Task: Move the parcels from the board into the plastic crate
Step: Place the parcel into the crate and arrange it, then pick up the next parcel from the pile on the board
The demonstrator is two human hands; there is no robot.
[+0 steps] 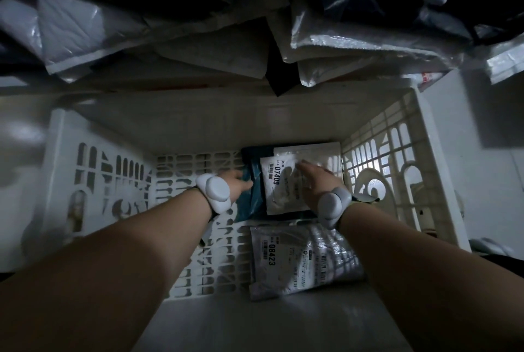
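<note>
Two bare forearms reach from the bottom of the frame down into the white plastic crate point(408, 136), which fills the centre. Lighting is dim, and the crate's left wall is blurred. The near wall is cut off by the lower frame edge.

Fingertips of the left hand point(236, 182) are hidden behind the edge of the teal parcel point(251, 204); the hand is curled at that edge, but whether it grips the parcel cannot be told. The right hand point(314, 178) lies flat, fingers extended, palm down on the white labelled parcel point(279, 187), pressing rather than grasping. That parcel's label reads 07409; smaller print is illegible. Each wrist carries a pale grey wrist device point(215, 191).

Crate contents, right half of the floor:
- the teal parcel, mostly covered by the white labelled parcel lying on it;
- a further white parcel point(312, 150) at the far wall, partly under the labelled one;
- a silver parcel point(300, 261) nearer the camera, label 08423, its right edge hidden by the right forearm.

The left half of the slotted floor is bare.

Across the top of the frame, a stack of grey and black parcels point(354, 28) overhangs the crate's far rim. Their support is hidden beneath them.
</note>
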